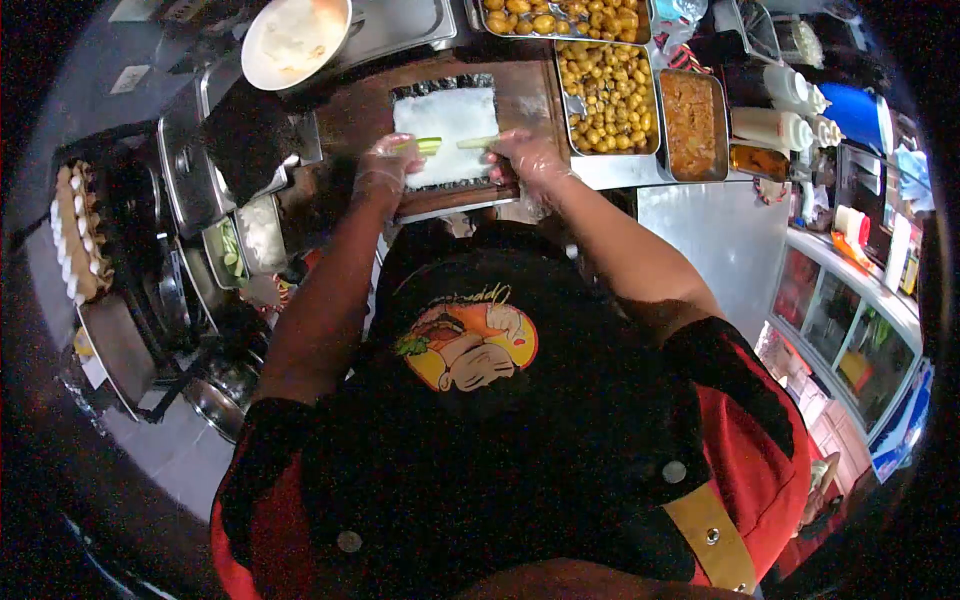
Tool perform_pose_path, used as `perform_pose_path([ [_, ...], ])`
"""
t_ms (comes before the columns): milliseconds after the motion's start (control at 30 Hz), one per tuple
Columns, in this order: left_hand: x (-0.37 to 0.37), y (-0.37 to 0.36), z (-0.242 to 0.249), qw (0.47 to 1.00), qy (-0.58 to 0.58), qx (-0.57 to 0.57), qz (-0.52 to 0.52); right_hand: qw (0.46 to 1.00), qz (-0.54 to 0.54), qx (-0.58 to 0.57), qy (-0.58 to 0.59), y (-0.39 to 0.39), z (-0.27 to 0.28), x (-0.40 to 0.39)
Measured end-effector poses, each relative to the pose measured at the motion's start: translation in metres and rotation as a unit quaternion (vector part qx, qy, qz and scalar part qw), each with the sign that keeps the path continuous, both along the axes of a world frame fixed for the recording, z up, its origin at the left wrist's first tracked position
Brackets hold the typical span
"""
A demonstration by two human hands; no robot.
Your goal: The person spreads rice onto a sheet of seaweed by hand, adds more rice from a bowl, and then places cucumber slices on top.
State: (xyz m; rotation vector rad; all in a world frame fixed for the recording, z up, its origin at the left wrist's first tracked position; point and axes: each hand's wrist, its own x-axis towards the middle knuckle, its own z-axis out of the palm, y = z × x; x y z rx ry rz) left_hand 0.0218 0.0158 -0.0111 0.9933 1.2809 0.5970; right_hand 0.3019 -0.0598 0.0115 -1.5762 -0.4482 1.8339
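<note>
A sheet of white rice (445, 115) with dark seaweed showing along its top and bottom edges lies on a brown board (350, 112). Over its left edge, my left hand (386, 168), in a clear glove, is closed on green strips (429, 145) that look like cucumber. My right hand (530, 162), also gloved, pinches a paler green strip (478, 143) at the right edge of the rice. The two sets of strips point toward each other, with a gap of rice between them.
A white bowl (296, 42) stands at the upper left. Trays of small potatoes (608, 98) and a tray of brown food (693, 125) are at the right, beside sauce bottles (775, 128). Lower left, containers hold sliced green vegetables (228, 249) and white shreds (262, 235).
</note>
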Motion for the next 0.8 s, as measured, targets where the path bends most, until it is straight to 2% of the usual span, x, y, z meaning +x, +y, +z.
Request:
perform_pose_path([
  [67, 0.007, 0.0, 0.009, 1.0, -0.009, -0.006, 0.002, 1.0, 0.008, 0.001, 0.001, 0.003, -0.027, 0.006],
  [100, 0.01, 0.0, 0.012, 1.0, 0.013, -0.023, -0.005, 0.979, 0.093, 0.046, -0.174, 0.006, -0.035, 0.007],
  [167, 0.015, 0.002, 0.019, 0.998, 0.04, -0.039, -0.012, 0.921, 0.174, 0.091, -0.338, 0.005, -0.047, 0.007],
  [233, 0.012, 0.006, 0.007, 0.99, 0.117, -0.053, -0.055, 0.869, 0.172, 0.142, -0.442, 0.007, -0.03, 0.0],
  [267, 0.009, 0.007, 0.001, 0.99, 0.12, -0.052, -0.056, 0.871, 0.171, 0.143, -0.439, 0.009, -0.018, 0.002],
  [333, 0.006, 0.008, -0.002, 0.962, 0.24, 0.074, -0.109, 0.891, 0.228, 0.084, -0.383, 0.017, 0.001, 0.005],
  [433, 0.004, 0.013, 0.011, 0.934, 0.309, 0.061, -0.17, 0.877, 0.247, 0.095, -0.4, 0.022, -0.003, 0.003],
  [533, 0.003, 0.018, 0.005, 0.942, 0.282, 0.1, -0.153, 0.879, 0.276, 0.072, -0.381, 0.027, 0.003, 0.007],
  [667, -0.006, 0.02, 0.006, 0.946, 0.283, 0.072, -0.142, 0.863, 0.306, 0.05, -0.399, 0.029, 0.02, 0.011],
  [800, -0.015, 0.017, 0.008, 0.922, 0.311, 0.119, -0.198, 0.878, 0.311, 0.032, -0.362, 0.024, 0.013, 0.024],
])
